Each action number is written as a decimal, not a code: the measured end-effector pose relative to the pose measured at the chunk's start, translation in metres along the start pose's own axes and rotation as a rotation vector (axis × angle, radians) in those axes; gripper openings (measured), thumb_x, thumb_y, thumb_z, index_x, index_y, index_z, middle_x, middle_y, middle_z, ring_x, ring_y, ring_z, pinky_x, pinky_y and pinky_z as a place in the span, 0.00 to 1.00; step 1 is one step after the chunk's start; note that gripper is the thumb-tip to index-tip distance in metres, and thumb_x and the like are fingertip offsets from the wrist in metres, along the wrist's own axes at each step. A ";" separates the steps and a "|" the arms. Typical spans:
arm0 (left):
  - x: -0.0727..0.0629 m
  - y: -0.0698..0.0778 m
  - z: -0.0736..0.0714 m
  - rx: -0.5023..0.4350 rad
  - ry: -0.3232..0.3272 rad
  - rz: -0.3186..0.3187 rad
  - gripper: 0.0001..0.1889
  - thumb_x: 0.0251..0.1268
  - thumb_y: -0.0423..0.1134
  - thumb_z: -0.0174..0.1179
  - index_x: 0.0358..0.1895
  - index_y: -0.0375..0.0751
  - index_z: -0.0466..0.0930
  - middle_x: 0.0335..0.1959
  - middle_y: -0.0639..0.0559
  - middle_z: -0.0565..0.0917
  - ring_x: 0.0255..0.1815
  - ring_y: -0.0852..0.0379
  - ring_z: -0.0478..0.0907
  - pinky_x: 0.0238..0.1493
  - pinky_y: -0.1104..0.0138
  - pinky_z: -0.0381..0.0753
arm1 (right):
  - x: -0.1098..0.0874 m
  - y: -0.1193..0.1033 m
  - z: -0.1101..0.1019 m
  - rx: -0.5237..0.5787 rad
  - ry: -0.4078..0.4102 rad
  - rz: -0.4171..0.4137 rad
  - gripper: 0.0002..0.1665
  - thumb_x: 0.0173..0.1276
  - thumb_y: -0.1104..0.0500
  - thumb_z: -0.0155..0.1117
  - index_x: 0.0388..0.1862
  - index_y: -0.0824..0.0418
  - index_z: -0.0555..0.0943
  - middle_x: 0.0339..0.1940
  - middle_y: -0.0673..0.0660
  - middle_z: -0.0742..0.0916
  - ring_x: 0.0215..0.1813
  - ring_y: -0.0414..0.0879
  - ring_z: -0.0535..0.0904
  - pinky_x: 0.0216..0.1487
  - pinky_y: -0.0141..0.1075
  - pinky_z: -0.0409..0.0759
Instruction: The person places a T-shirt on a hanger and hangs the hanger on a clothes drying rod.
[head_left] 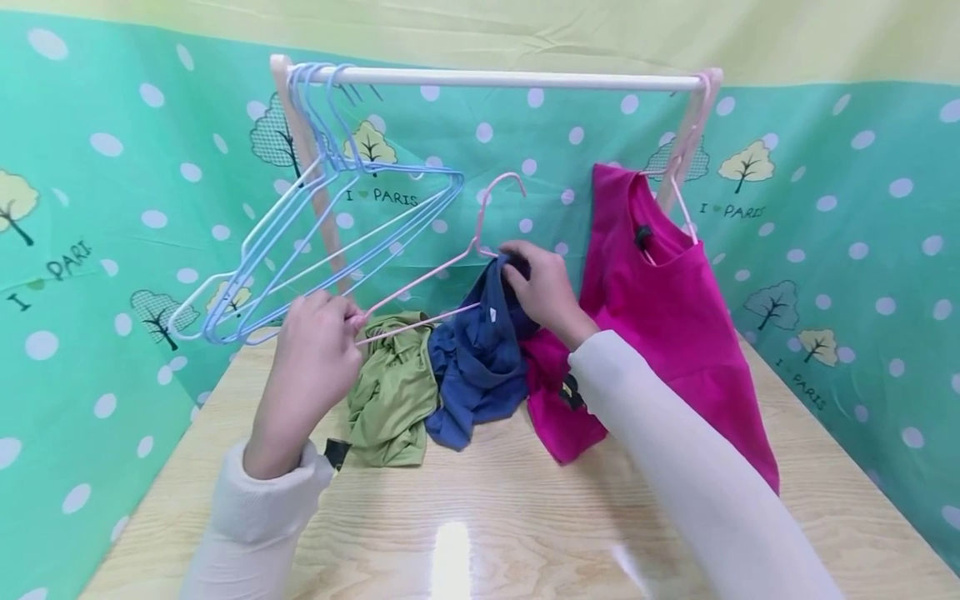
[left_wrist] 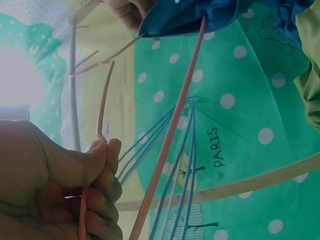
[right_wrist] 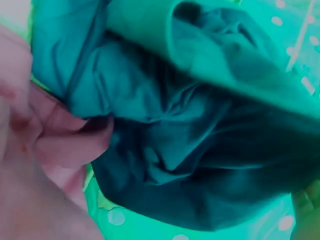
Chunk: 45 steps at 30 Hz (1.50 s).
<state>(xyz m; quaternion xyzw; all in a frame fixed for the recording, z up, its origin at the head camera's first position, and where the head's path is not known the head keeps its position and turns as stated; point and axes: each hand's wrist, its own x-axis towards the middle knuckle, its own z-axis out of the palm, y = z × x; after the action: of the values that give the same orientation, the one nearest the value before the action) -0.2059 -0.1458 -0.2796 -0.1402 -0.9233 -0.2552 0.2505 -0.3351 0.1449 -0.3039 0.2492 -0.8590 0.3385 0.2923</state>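
Note:
In the head view my left hand [head_left: 315, 350] grips one end of a pink wire hanger [head_left: 420, 287], its hook pointing up. The left wrist view shows thumb and fingers curled round the hanger's wire [left_wrist: 102, 107]. My right hand [head_left: 546, 287] pinches the upper edge of a blue garment [head_left: 480, 358], which has a small white tag. The hanger's other end reaches into the garment's opening. The garment's lower part hangs down to the table. Folds of blue cloth [right_wrist: 165, 135] fill most of the right wrist view.
A rack with a white rail [head_left: 487, 78] stands at the back. Several blue and white hangers [head_left: 330, 208] hang at its left; a magenta garment [head_left: 675, 317] hangs at its right. A green garment [head_left: 393, 400] lies on the wooden table [head_left: 390, 533], beside the blue one.

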 end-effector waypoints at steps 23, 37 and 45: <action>-0.002 0.011 0.006 -0.020 0.046 0.011 0.05 0.69 0.23 0.58 0.37 0.25 0.83 0.37 0.35 0.80 0.42 0.36 0.70 0.50 0.48 0.69 | -0.013 -0.015 0.004 -0.052 0.084 -0.168 0.12 0.77 0.69 0.57 0.53 0.68 0.84 0.48 0.63 0.89 0.50 0.56 0.87 0.56 0.49 0.83; -0.006 0.014 0.025 0.054 0.140 0.104 0.06 0.70 0.26 0.60 0.35 0.26 0.84 0.34 0.37 0.80 0.36 0.39 0.68 0.43 0.51 0.67 | -0.028 -0.010 0.017 0.007 0.248 -0.200 0.14 0.75 0.72 0.57 0.54 0.70 0.85 0.49 0.65 0.89 0.51 0.58 0.87 0.55 0.49 0.84; -0.003 0.022 0.034 0.065 0.403 0.288 0.08 0.67 0.30 0.66 0.43 0.26 0.84 0.38 0.34 0.79 0.41 0.34 0.69 0.46 0.47 0.67 | -0.030 -0.011 0.014 -0.042 0.243 -0.219 0.15 0.74 0.72 0.57 0.55 0.69 0.85 0.48 0.64 0.89 0.50 0.56 0.88 0.54 0.49 0.84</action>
<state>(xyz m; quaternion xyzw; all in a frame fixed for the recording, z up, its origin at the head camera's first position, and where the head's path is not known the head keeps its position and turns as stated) -0.2082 -0.1091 -0.2980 -0.2087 -0.8330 -0.2096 0.4676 -0.3114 0.1343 -0.3276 0.2923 -0.7919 0.3140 0.4345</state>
